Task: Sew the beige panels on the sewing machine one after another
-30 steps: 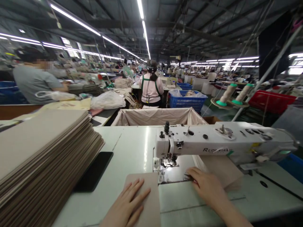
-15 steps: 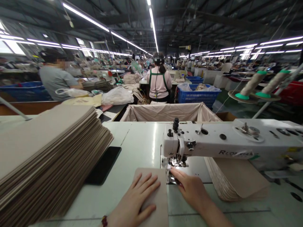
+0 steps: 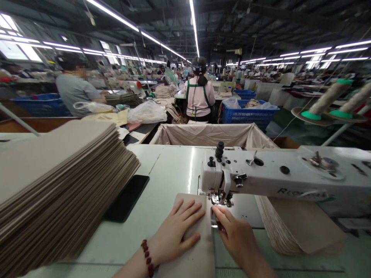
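Note:
A beige fabric panel point(image 3: 199, 251) lies on the pale green table, its right edge beside the needle area of the white sewing machine point(image 3: 261, 170). My left hand point(image 3: 181, 227) rests flat on the panel with its fingers spread. Just right of the panel, below the presser foot point(image 3: 220, 199), my right hand point(image 3: 234, 231) has its fingers together near a metal guide; what they may hold is hidden. A red bead bracelet point(image 3: 147, 258) circles my left wrist.
A tall stack of beige panels point(image 3: 66, 173) stands at left, with a black phone point(image 3: 127, 197) beside it. More panels point(image 3: 301, 224) lie under the machine arm. Behind the table are a cloth-lined bin point(image 3: 203, 134) and two people.
The panel and my left hand have moved forward, bringing the panel's far end up beside the presser foot. My right hand remains beside the guide. The whole view has shifted slightly.

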A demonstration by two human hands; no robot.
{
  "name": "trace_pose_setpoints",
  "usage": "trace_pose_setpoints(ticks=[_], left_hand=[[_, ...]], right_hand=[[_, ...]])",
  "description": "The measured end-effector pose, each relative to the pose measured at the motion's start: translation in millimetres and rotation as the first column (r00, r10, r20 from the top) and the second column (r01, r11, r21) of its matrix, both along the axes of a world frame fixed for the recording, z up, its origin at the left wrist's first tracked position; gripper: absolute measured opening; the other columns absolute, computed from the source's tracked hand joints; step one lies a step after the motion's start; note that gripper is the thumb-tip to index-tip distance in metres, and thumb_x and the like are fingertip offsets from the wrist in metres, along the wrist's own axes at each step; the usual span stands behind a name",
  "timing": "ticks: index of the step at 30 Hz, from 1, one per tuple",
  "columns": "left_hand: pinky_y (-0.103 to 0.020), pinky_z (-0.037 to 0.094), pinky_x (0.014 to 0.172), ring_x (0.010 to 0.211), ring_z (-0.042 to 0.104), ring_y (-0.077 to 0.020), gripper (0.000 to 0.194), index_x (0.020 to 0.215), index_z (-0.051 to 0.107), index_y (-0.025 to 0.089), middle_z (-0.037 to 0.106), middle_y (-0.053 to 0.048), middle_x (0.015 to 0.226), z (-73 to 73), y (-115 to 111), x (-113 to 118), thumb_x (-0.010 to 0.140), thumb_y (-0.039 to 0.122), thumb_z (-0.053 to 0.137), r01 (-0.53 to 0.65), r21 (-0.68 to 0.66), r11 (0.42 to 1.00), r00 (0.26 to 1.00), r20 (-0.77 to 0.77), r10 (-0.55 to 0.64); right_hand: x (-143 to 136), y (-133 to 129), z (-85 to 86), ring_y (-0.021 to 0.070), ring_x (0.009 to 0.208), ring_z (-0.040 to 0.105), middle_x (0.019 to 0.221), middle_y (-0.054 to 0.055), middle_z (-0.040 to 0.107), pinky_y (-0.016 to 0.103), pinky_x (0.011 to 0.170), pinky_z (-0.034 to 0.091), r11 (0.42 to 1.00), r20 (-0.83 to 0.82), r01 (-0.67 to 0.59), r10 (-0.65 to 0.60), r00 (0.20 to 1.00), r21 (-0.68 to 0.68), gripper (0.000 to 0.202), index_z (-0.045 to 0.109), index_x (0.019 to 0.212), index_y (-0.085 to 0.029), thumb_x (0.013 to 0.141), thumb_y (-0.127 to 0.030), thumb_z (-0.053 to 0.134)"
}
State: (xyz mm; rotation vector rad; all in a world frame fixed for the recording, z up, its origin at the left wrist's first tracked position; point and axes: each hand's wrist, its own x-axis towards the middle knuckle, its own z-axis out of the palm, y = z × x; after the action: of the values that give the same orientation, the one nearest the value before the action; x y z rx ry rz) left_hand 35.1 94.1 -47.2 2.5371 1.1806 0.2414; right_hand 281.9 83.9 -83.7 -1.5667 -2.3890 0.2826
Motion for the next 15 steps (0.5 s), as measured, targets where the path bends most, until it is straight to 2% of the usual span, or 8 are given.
trace_pose_setpoints(ticks=[4, 15], left_hand=[[-0.057, 0.014, 0.116, 0.142, 0.024, -0.0283, 0.067, 0.150, 0.024, 0.035, 0.029, 0.002, 0.154, -0.7, -0.3, 1.0, 0.092, 0.035, 0.057, -0.003, 0.019, 1.000, 1.000, 0.011, 0.003], [-0.057, 0.015, 0.116, 0.141, 0.027, -0.0297, 0.065, 0.150, 0.025, 0.034, 0.031, -0.001, 0.154, -2.2, 0.4, 0.7, 0.093, 0.036, 0.056, 0.005, 0.040, 0.999, 0.999, 0.041, -0.007]], right_hand=[[-0.7, 0.9, 1.1, 0.0198, 0.102, 0.063, 0.142, -0.001, 0.048, 0.034, 0.081, 0.052, 1.000, 0.035, -0.001, 0.001, 0.999, -0.015, 0.078, 0.030, 0.146, -0.036, 0.078, -0.002, 0.047], [-1.8, 1.4, 2.1, 0.0207, 0.102, 0.063, 0.144, 0.000, 0.046, 0.035, 0.083, 0.052, 1.000, 0.035, -0.012, 0.013, 0.999, -0.027, 0.077, 0.029, 0.146, -0.035, 0.078, -0.003, 0.045]])
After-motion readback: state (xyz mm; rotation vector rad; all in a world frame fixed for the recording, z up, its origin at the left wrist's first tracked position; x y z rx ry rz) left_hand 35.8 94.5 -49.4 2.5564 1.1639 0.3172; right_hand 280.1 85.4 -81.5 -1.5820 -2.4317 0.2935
